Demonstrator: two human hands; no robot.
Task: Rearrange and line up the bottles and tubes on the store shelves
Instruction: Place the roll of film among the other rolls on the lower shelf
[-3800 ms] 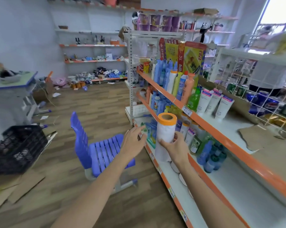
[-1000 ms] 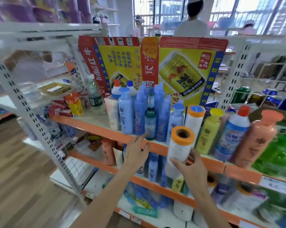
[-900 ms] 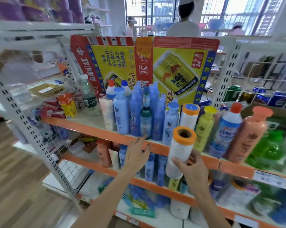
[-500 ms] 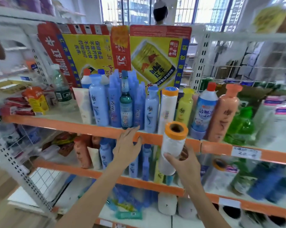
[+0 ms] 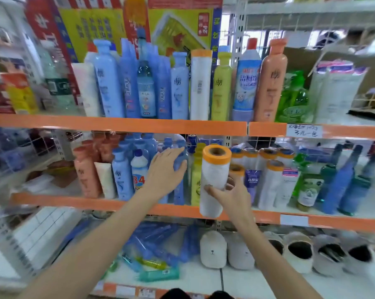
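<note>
Gripping the white roll (image 5: 213, 182) with the orange-rimmed hollow core, the right hand (image 5: 229, 195) curls its fingers and thumb round the lower half of the roll and holds it upright, in front of the orange edge of the middle shelf (image 5: 78, 201) and not resting on it; the left hand (image 5: 164, 169), left of the roll, lies with straight fingers against a blue bottle (image 5: 180, 162) standing on the middle shelf, its fingertips reaching the bottle's shoulder; whether the palm also presses the bottles beneath it cannot be told; directly behind the roll stands a yellow bottle (image 5: 196, 180); right of the roll, on the same shelf, stand several similar orange-capped rolls (image 5: 270, 182), a small purple tube (image 5: 252, 182) and a green glass bottle (image 5: 308, 190); left of the roll stand a peach bottle (image 5: 85, 173), a cream tube (image 5: 105, 180) and a white bottle with red numerals (image 5: 139, 171); above the roll, the upper shelf (image 5: 117, 124) carries a row of upright blue bottles (image 5: 109, 80), one orange-capped roll (image 5: 200, 85), a yellow bottle, a red-capped cleaner bottle (image 5: 247, 80) and a tall peach bottle (image 5: 270, 80); below the roll, the bottom shelf (image 5: 257, 283) holds blue tubes lying flat (image 5: 156, 240) and pairs of plush slippers (image 5: 212, 249).
</note>
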